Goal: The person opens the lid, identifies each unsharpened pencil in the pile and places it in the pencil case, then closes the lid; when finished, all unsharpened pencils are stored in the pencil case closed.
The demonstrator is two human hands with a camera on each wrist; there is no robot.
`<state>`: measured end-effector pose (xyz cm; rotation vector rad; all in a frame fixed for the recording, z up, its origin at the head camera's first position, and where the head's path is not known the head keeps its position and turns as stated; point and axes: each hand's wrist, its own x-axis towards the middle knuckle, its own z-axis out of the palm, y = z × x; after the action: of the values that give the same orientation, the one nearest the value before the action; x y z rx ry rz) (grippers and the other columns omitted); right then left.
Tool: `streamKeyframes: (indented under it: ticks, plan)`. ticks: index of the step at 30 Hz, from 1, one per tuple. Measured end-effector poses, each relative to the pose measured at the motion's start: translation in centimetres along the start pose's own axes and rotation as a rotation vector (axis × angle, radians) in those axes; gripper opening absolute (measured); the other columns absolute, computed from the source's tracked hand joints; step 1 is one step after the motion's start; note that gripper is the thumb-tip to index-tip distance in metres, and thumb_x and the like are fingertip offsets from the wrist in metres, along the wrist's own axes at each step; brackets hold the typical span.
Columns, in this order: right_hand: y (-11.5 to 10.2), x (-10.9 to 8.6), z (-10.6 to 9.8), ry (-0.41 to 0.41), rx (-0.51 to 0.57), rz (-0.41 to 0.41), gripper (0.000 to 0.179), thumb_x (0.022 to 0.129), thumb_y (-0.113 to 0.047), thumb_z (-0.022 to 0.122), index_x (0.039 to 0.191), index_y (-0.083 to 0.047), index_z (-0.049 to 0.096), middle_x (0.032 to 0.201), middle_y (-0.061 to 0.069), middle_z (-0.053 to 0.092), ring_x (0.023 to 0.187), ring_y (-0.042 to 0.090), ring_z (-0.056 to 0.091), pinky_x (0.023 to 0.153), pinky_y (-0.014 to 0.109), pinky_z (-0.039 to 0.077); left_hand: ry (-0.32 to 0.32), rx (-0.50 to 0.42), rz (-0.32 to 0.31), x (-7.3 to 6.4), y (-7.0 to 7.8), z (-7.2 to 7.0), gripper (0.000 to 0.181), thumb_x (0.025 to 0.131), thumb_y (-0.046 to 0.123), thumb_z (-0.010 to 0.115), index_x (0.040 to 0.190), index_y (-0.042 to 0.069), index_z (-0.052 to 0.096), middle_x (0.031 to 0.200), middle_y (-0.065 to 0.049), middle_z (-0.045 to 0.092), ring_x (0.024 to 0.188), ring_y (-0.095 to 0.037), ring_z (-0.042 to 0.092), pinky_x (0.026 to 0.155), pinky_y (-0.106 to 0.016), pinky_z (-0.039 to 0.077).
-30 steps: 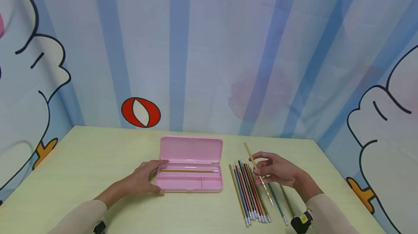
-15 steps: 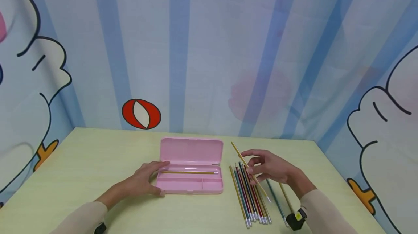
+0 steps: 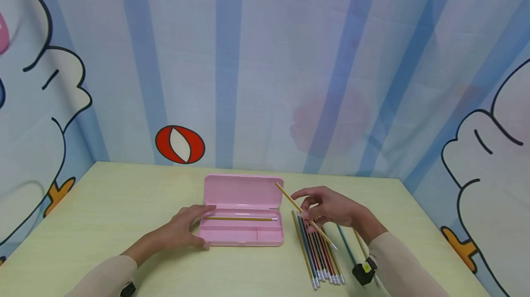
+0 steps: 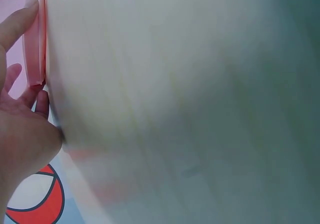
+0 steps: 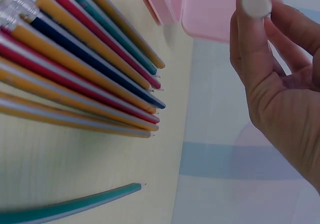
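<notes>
An open pink pencil case [image 3: 269,237] lies on the table with its lid tipped back. Inside its rear compartment rests one yellow pencil [image 3: 240,218]. My left hand [image 3: 180,230] grips the case's left end, thumb at the front corner and fingers near the hinge; the left wrist view also has this hand [image 4: 25,134] at the case's edge [image 4: 35,44]. Between thumb and fingertips, my right hand [image 3: 331,207] pinches another yellow pencil [image 3: 285,193], slanted above the table with its tip overlapping the lid. Its white eraser [image 5: 256,3] faces the right wrist camera.
Below the right hand lies a row of several coloured pencils [image 3: 320,260], erasers toward me. A teal pencil [image 3: 346,244] and a yellow one [image 3: 359,241] lie apart to the right. A striped curtain [image 3: 265,80] hangs behind the table [image 3: 165,182].
My right hand has moved left with the pencil, from over the right side of the pencil row toward the case. The left hand has stayed at the case.
</notes>
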<state>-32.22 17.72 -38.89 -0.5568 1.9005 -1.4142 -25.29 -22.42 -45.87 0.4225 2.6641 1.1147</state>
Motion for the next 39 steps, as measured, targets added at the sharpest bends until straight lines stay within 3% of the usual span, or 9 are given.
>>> streamKeyframes:
  ticks: [8,21,24,30,35,39]
  plan:
    - [-0.7,1.4,0.6,-0.031,-0.063,0.008,0.056,0.094,0.000,0.063,0.147,-0.004,0.045,0.096,0.010,0.060,0.077,0.022,0.069,0.076,0.046,0.062,0.005,-0.006,0.006,-0.2,0.1,-0.1,0.091,0.072,0.024,0.088,0.151,0.017,0.043,0.154,-0.017,0.041,0.136,-0.041,0.034,0.109,-0.070,0.033]
    - [-2.6,5.1,3.8,-0.072,-0.355,-0.038,0.047,0.091,0.010,0.057,0.136,-0.005,0.060,0.085,0.012,0.060,0.067,0.020,0.064,0.067,0.045,0.062,0.016,0.015,0.030,-0.1,0.0,-0.2,0.095,0.071,0.024,0.089,0.151,0.007,0.041,0.153,-0.022,0.041,0.133,-0.042,0.037,0.110,-0.068,0.032]
    - [-2.5,6.2,4.2,-0.073,-0.435,-0.071,0.045,0.090,0.010,0.056,0.133,-0.004,0.062,0.083,0.011,0.063,0.062,0.017,0.060,0.062,0.038,0.059,0.021,0.021,0.037,-0.1,0.1,-0.1,0.095,0.070,0.024,0.089,0.151,0.006,0.041,0.153,-0.023,0.042,0.133,-0.042,0.037,0.111,-0.069,0.031]
    - [-2.7,8.0,5.0,-0.116,-0.564,-0.167,0.043,0.089,0.011,0.054,0.129,-0.001,0.064,0.076,0.012,0.067,0.054,0.012,0.048,0.054,0.027,0.042,0.021,0.013,0.010,-0.2,-0.1,-0.1,0.095,0.070,0.024,0.089,0.151,0.009,0.042,0.154,-0.021,0.042,0.134,-0.041,0.037,0.111,-0.068,0.031]
    - [-2.9,9.2,5.9,-0.106,-0.680,-0.230,0.036,0.087,0.010,0.059,0.120,-0.001,0.070,0.079,0.008,0.067,0.060,0.005,0.046,0.057,0.017,0.039,0.016,0.005,-0.004,-0.2,-0.2,-0.1,0.094,0.071,0.024,0.089,0.151,0.010,0.042,0.154,-0.019,0.042,0.134,-0.040,0.037,0.111,-0.068,0.032]
    - [-2.7,10.1,6.7,-0.077,-0.746,-0.217,0.028,0.087,0.004,0.069,0.114,-0.004,0.074,0.081,0.002,0.067,0.065,0.004,0.048,0.060,0.017,0.042,0.016,0.000,-0.008,0.0,-0.2,0.0,0.093,0.071,0.023,0.090,0.150,0.011,0.043,0.154,-0.018,0.043,0.134,-0.039,0.037,0.110,-0.068,0.033]
